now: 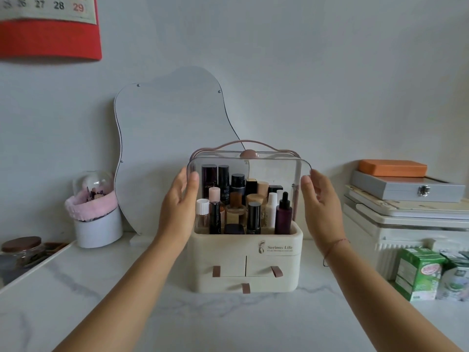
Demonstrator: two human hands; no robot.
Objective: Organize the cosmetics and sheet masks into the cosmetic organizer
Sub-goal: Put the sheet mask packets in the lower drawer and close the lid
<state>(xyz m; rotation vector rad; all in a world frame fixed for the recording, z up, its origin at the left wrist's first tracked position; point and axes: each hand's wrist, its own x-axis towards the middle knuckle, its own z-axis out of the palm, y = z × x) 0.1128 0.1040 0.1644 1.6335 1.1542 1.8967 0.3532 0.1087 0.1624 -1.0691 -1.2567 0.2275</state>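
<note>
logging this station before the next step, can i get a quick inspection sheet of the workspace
surface: white marble-look counter, bare in front of the organizer.
job's things: organizer upright, three drawers shut; bottles standing in the top tray; clear lid partly over them; no sheet masks seen.
clutter: brush cup, jar, green cartons, stacked boxes.
grippers: left hand and right hand at the lid's side edges, fingers open.
cables: nothing seen.
surroundings: mirror against the wall, calendar above.
</note>
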